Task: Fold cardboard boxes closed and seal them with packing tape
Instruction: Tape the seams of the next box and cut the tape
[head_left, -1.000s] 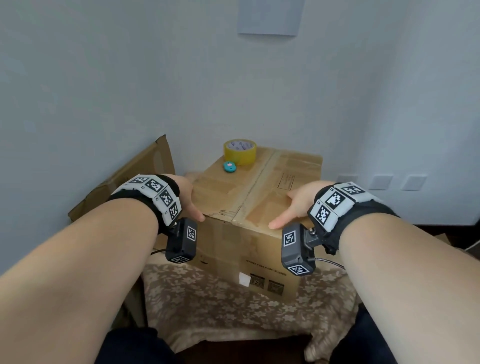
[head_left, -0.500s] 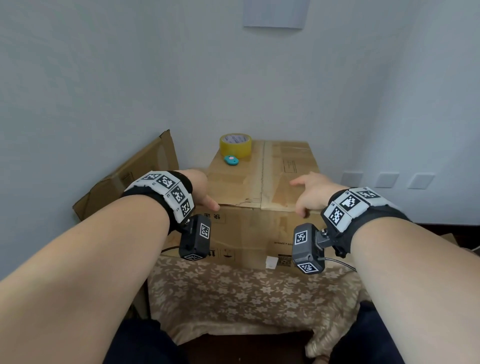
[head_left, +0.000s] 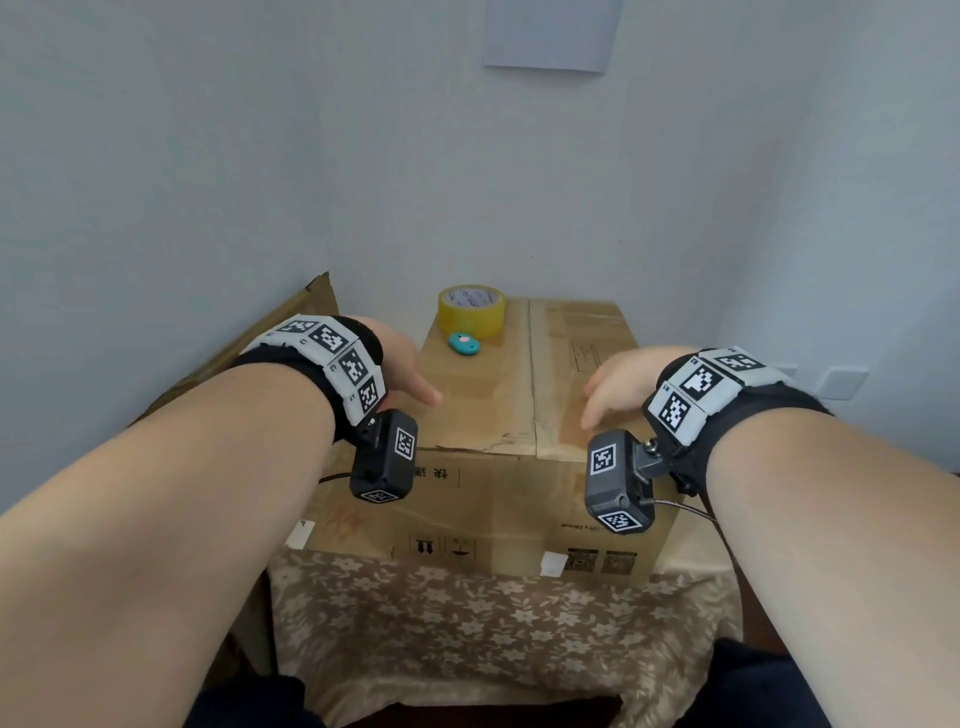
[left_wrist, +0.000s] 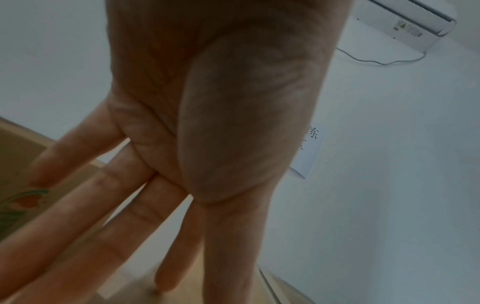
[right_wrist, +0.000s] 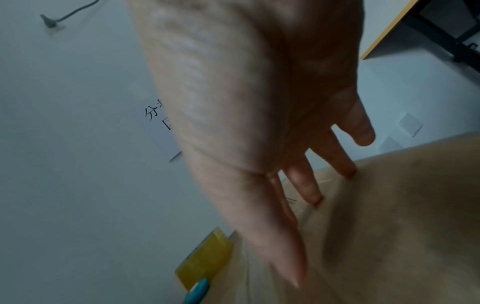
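A brown cardboard box stands on a cloth-covered stand, its top flaps folded flat and meeting along a centre seam. A yellow roll of packing tape sits at the far left of the box top; the same roll shows in the right wrist view. My left hand lies over the left flap with straight fingers. On the right flap my right hand is open, and two fingertips touch the cardboard. Neither hand holds anything.
A small teal oval object lies just in front of the tape roll. A flattened cardboard sheet leans against the left wall. The floral cloth hangs down the front. Wall sockets are at the right.
The box has turned from corner-on to square in front of me. Both hands have moved from its near corners up onto the top flaps.
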